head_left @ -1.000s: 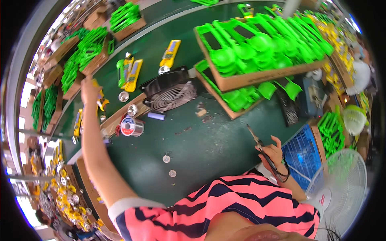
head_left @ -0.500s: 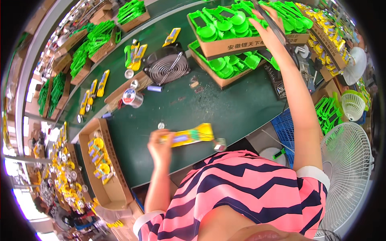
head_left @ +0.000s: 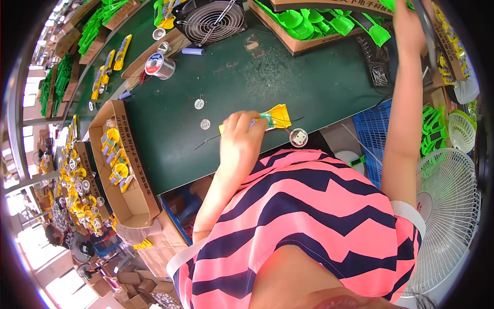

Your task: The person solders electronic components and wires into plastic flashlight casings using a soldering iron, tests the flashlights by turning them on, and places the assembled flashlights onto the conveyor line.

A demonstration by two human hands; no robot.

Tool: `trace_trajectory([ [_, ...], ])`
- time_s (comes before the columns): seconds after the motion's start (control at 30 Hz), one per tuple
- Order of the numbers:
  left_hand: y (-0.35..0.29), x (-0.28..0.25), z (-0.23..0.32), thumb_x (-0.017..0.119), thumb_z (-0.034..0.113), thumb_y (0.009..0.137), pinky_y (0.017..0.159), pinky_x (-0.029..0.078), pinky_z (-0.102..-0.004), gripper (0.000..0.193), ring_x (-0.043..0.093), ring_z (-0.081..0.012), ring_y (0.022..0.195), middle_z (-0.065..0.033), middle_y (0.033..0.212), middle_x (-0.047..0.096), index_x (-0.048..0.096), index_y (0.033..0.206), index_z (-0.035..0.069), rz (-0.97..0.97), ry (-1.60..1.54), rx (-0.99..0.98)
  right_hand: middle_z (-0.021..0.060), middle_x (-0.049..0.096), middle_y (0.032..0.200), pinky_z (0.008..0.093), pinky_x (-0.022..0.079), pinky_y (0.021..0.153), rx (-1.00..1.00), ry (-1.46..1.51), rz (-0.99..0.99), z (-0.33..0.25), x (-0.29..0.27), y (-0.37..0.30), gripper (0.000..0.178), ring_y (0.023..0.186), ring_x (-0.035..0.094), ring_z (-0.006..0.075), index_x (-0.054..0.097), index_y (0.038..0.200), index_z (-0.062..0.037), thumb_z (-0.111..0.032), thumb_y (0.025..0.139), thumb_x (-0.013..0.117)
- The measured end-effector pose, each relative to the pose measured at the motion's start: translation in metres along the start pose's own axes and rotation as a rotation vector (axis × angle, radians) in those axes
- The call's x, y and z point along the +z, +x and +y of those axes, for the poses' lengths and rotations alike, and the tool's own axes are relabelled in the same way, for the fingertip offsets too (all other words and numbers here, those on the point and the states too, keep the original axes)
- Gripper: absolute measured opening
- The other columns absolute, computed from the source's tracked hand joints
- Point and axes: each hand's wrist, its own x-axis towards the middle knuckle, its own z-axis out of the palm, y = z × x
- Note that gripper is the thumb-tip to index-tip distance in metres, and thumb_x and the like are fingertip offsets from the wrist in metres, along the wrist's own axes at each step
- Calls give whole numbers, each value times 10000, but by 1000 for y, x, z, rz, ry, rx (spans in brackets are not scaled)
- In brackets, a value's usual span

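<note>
My left hand is closed over a yellow plastic flashlight part near the table's front edge, hiding its middle. A battery and green bits show beside my fingers. Thin black wires lead from this part, and a round lamp disc lies at its right end by the table edge. At the upper right my right hand has its fingers curled by a green plastic part, which it appears to grip; the picture's rim cuts off the fingertips. A dark curved strip passes beside this hand.
Two small discs lie left of my left hand. A carton of yellow parts stands at left, a solder spool and a dark fan behind. Cartons of green parts sit at the back. A white fan stands at right.
My view has tilted downward toward me. My right hand has come away from the green-part carton, moving right and nearer. My left hand has moved farther over the yellow part.
</note>
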Motion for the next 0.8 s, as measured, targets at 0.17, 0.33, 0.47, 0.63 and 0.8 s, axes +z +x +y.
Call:
trace_trajectory([
  [0.17,11,49,-9,603,28,663,712,437,-361,140,531,-272,844,-103,977,541,617,802,43,-303,-73,-19,91,621,920,301,469,746,323,334,1,-36,-78,-88,145,867,594,159,568,932,22,-22,796,596],
  [0.33,9,52,-19,576,10,707,735,447,-365,83,538,-275,862,-118,991,538,599,786,22,-341,-239,-42,107,627,857,247,459,656,390,276,-537,-82,-93,-163,203,812,588,155,503,958,9,23,778,596],
  [0.47,3,48,-20,542,-35,753,743,458,-308,55,575,-237,857,-128,995,553,576,777,1,-187,-588,-265,101,643,907,234,462,694,489,440,-687,-100,-69,-191,233,806,589,137,500,1006,-6,23,786,573],
  [0.63,-6,51,-6,476,-29,847,804,456,-293,79,573,-176,844,-115,947,552,490,924,-18,364,-1155,-774,95,634,937,323,418,880,846,823,-889,-103,-53,-203,318,791,596,175,485,1053,-29,-12,760,610],
  [0.8,2,39,-23,568,21,812,723,445,-278,80,539,-159,735,-64,810,581,566,891,21,480,-1194,-902,53,608,748,514,274,983,63,509,-712,-107,-54,-197,380,656,586,189,556,980,-92,-94,639,725],
])
